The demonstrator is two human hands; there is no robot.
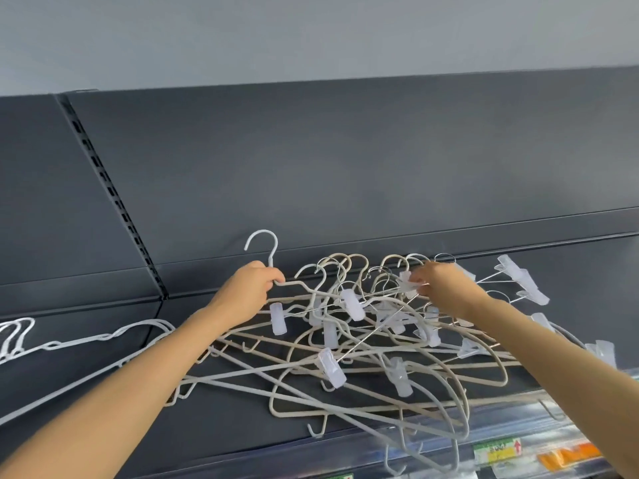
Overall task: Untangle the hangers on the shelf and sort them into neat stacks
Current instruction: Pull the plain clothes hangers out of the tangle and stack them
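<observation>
Here, white hanger (274,253) within left fingers (275,275).

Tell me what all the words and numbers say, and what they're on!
Nothing here can be read.
Green and yellow tag on the shelf edge: a red arrow, print too blurred.
Orange tag beside it: too blurred.
Bottom tag: cut off, unreadable.
Hangers: no writing seen.

One head-worn camera looks forward along both forearms, close to the shelf (242,423). The left hand (247,288) and right hand (441,288) sit mid-frame, with the hangers (332,369) between and just below them and the dark back panel (345,167) beyond.
</observation>
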